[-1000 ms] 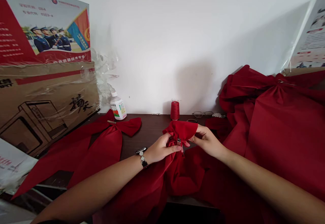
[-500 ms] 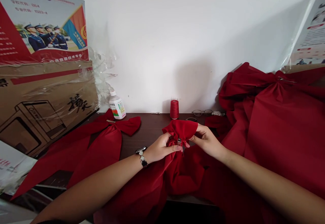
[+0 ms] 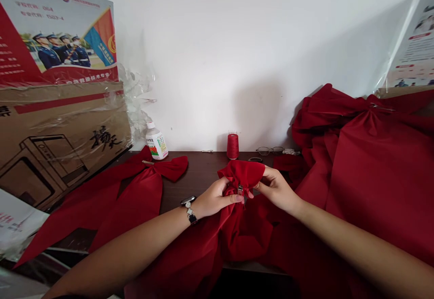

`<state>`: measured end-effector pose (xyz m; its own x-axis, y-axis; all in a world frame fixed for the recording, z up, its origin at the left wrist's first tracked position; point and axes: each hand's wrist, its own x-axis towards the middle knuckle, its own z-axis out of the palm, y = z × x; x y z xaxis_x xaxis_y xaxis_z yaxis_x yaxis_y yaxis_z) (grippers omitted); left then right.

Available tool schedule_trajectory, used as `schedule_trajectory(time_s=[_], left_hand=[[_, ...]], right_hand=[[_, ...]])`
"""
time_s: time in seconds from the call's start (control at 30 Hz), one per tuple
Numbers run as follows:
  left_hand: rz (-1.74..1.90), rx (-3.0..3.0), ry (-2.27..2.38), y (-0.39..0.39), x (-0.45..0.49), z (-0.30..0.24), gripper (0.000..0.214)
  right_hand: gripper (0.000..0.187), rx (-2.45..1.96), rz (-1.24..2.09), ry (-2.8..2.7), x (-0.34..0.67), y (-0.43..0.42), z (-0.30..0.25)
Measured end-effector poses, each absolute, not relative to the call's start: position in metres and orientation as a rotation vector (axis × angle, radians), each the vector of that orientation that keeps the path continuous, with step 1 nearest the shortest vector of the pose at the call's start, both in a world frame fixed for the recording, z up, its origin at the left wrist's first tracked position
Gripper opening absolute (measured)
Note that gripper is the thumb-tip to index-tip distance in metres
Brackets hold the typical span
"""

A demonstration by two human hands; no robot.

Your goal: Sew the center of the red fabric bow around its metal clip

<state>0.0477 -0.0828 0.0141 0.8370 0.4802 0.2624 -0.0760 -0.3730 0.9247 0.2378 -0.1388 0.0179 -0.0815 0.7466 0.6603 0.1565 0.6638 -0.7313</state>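
Note:
A red fabric bow (image 3: 246, 172) is held up over the table's front part, its long tails hanging down. A small metal clip (image 3: 240, 189) sits at its gathered middle. My left hand (image 3: 219, 198) grips the bow at that middle, thumb lying just below the clip. On the bow's right side, my right hand (image 3: 276, 187) pinches the edge of the right loop between thumb and fingers. The fingertips of both hands are partly hidden by the cloth. A watch (image 3: 188, 200) and a bracelet are on my left wrist.
Another red bow with a clip (image 3: 148, 162) lies at the left. Many red bows (image 3: 369, 145) are heaped at the right. Along the wall stand a white bottle (image 3: 156, 142) and a red thread spool (image 3: 233, 146) with pins, near glasses (image 3: 270, 150). A cardboard box (image 3: 61, 141) is far left.
Almost nothing differs. Both hands keep their hold on the bow, and its right loop has shifted very slightly to the right.

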Motion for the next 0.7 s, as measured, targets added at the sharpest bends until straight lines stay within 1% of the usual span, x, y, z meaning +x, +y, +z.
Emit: schedule_trajectory(time_s=[0.17,0.4,0.57,0.63,0.7], left_hand=[[0.561,1.835,0.261,-0.085,0.049,0.017,0.031],[0.491,1.751,0.216,-0.08,0.052,0.011,0.041],[0.509,1.749,0.207,-0.077,0.053,0.007,0.043],[0.508,1.765,0.217,-0.078,0.053,0.007,0.04],[0.497,1.768,0.238,-0.078,0.052,0.008,0.038]], right_hand=[[0.017,-0.713,0.59,-1.639,0.237,-0.14,0.021],[0.024,-0.69,0.845,-1.519,0.235,-0.138,0.015],[0.028,-0.654,1.121,-1.36,0.228,-0.138,0.004],[0.029,-0.661,1.123,-1.344,0.227,-0.138,0.002],[0.029,-0.685,1.047,-1.374,0.227,-0.139,0.003]])
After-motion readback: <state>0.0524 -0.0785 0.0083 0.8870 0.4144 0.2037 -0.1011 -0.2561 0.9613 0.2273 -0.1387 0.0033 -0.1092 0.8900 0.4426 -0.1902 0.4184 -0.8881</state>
